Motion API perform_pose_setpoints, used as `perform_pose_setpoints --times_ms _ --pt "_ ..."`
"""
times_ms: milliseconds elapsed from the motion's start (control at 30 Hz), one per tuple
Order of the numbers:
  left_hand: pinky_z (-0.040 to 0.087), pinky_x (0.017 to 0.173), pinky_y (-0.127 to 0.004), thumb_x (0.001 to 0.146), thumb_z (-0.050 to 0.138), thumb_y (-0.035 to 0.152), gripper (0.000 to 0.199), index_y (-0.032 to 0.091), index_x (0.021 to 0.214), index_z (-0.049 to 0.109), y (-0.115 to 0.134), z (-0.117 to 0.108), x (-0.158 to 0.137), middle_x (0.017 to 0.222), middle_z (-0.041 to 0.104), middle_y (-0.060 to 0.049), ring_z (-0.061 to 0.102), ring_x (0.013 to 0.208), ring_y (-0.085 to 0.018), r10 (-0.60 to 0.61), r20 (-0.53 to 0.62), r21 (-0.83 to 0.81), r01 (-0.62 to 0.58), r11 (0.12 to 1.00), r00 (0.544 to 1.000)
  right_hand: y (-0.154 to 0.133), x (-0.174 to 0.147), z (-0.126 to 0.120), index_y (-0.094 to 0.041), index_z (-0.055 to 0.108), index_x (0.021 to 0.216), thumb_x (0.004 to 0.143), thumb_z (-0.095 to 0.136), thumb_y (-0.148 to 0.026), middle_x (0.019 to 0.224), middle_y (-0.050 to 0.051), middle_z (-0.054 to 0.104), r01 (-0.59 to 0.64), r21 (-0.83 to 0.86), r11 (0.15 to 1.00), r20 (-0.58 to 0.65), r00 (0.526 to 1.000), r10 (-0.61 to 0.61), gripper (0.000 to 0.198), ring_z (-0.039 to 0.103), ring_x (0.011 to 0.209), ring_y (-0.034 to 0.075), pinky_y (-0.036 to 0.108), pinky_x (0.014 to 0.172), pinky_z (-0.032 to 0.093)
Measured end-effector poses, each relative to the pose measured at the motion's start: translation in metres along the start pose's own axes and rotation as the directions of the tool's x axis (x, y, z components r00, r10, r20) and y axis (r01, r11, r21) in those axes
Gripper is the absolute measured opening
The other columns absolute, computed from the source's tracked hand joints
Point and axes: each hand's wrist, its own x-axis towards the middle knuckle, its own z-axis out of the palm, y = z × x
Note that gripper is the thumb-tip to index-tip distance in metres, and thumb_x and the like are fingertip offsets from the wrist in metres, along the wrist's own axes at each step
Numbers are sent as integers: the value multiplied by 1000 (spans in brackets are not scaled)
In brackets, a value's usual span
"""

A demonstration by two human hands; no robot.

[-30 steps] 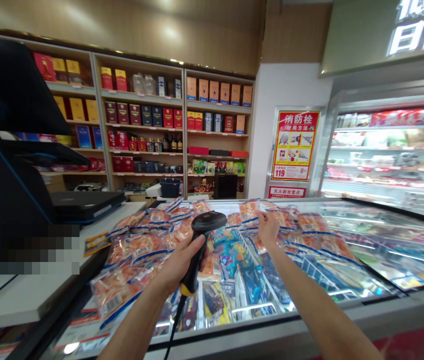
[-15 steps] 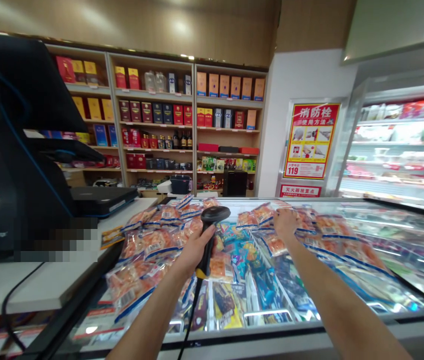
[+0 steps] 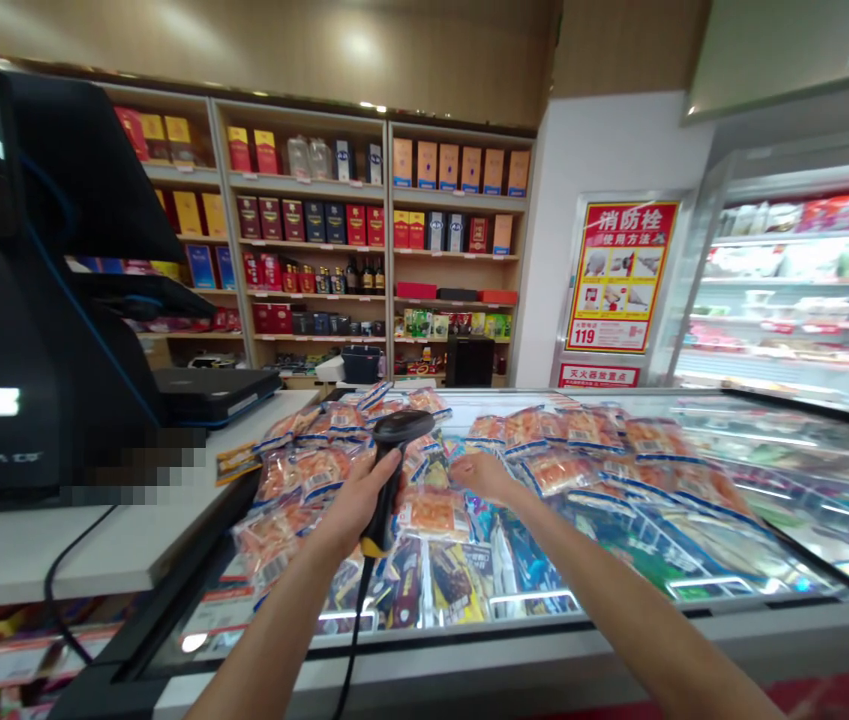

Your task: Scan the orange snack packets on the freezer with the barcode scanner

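My left hand [image 3: 360,495] is wrapped around the grip of a black and yellow barcode scanner [image 3: 386,485], its head tilted to the right over the packets. A cord runs down from the scanner's base. My right hand [image 3: 482,476] is just right of the scanner, above the freezer, its fingers partly curled and blurred; whether anything is in them I cannot make out. Just below it and to the left is a clear packet of orange-pink food [image 3: 435,512]. More such packets lie in a left pile [image 3: 315,470] and a right pile [image 3: 559,470].
Everything rests on a glass-topped chest freezer [image 3: 731,430] with colourful packages inside. A black checkout machine [image 3: 71,300] stands on a white counter [image 3: 86,560] at left, with a loose cable. Boxed goods fill the shelves [image 3: 304,180] behind; a lit chiller [image 3: 806,280] is at right.
My right hand has moved left from the right pile toward the scanner. The scanner, in my left hand, has shifted slightly left. More packets show where the right hand was.
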Motion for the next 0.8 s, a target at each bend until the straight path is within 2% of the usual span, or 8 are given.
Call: perform_pose_setpoints --times_ms 133,233,333,500,600,733,800 --pt "38 39 -19 67 51 45 29 16 65 46 2 -6 -8 49 50 4 47 40 -8 46 -20 19 -45 999 999 -8 -4 16 -20 63 58 66 49 -38 52 -3 57 103 65 993 260 959 -117 24 48 51 10 19 49 32" --pt "37 38 -18 66 53 44 29 16 64 45 5 -8 -12 48 49 4 47 40 -8 30 -42 8 -29 1000 999 -5 -6 18 -18 64 60 68 47 -31 48 -3 54 129 154 980 292 941 -170 23 45 46 9 18 45 30" --pt "36 36 -18 65 54 44 29 16 65 46 7 -8 -14 49 49 5 47 40 -8 -2 -67 -15 1 1000 998 0 -8 15 -16 63 59 66 47 -25 47 -3 53 116 198 973 268 949 -167 20 44 46 8 18 44 30" --pt "38 39 -19 65 55 42 26 17 68 47 8 -5 -16 51 50 4 48 41 -8 -4 -57 -22 3 1000 998 13 -5 -9 -15 60 56 63 48 -23 48 -3 53 51 269 962 174 980 -100 17 45 48 8 18 46 31" --pt "38 41 -19 66 53 42 26 16 67 48 7 -2 -18 52 52 3 47 41 -8 4 -4 4 -4 1000 1000 27 -1 -29 -15 58 55 62 47 -25 48 -3 52 -33 291 956 44 999 21 17 45 49 9 18 47 31" --pt "40 44 -20 68 52 42 27 15 67 51 7 2 -20 56 55 1 49 44 -8 10 54 30 -11 999 999 47 1 -48 -15 57 58 62 46 -31 52 -2 55 -105 384 917 -135 976 168 20 47 51 11 21 50 33" --pt "39 44 -20 69 51 41 26 16 67 51 7 5 -21 57 55 1 49 45 -8 0 87 30 -3 1000 996 56 2 -52 -15 57 60 63 45 -34 56 0 58 -135 424 896 -242 936 255 23 49 54 13 22 52 35"
